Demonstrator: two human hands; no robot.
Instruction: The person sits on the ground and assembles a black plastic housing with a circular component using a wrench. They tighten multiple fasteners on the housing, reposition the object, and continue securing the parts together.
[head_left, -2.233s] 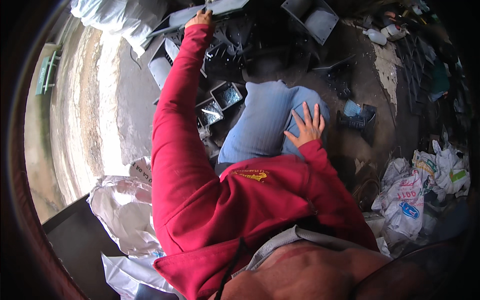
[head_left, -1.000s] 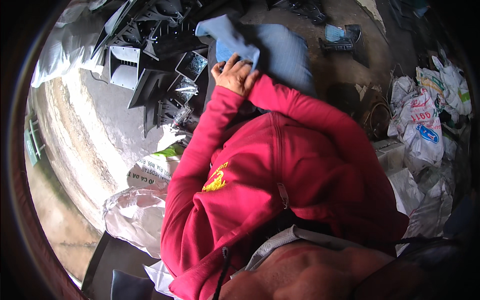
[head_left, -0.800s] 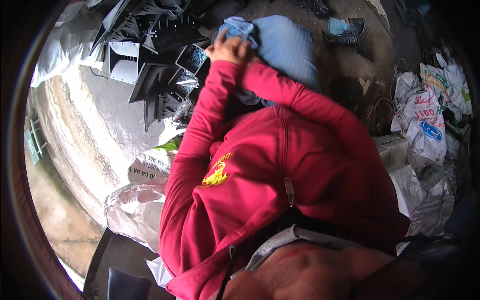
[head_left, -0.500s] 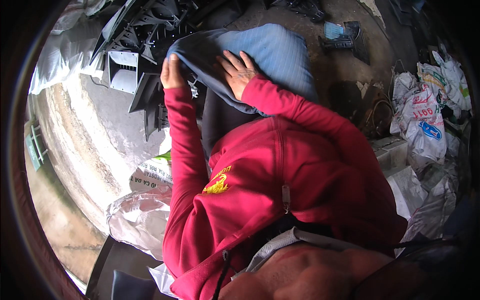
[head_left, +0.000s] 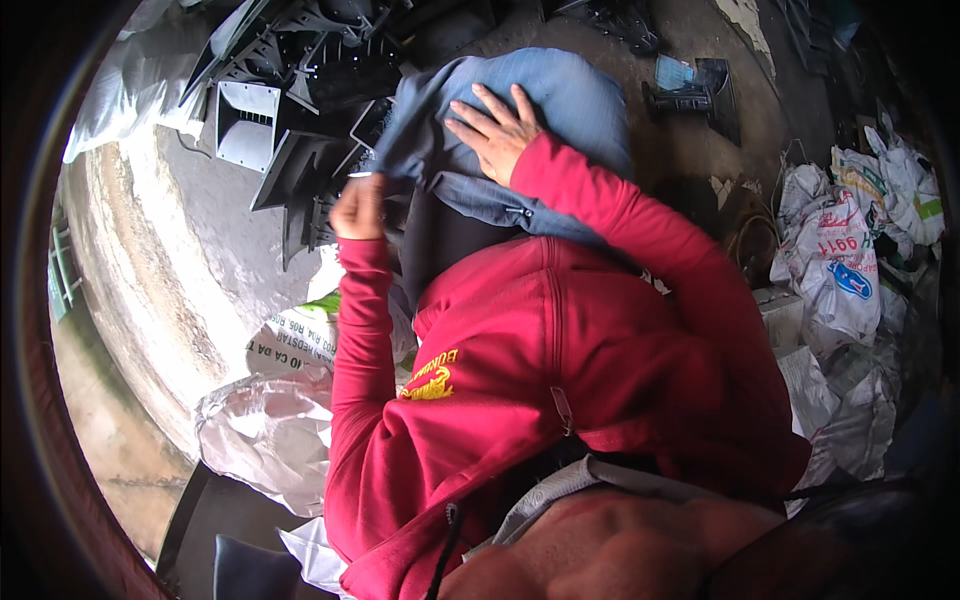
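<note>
A faded blue cloth (head_left: 585,110), rumpled like a garment, lies spread over my lap with its near edge folded over. Flat on top of it rests my right hand (head_left: 503,137), fingers spread and stretched out. Just left of the cloth's edge is my left hand (head_left: 358,208), its fingers curled in and slightly smeared by motion. A small bright strip shows at its fingertips; what the hand holds there I cannot make out. Dark fabric shows below the cloth, between my two arms.
Several black plastic parts (head_left: 340,75) are heaped beyond my left hand, a grey-white tray-like part (head_left: 247,125) among them. Another black part (head_left: 705,95) lies on the floor at far right. White printed sacks (head_left: 830,250) stand at right; a crumpled plastic bag (head_left: 270,430) sits at left.
My left hand has come back toward me from the cloth's far left corner. That left side of the cloth has drawn inward to the right. My right hand has shifted slightly right and up.
</note>
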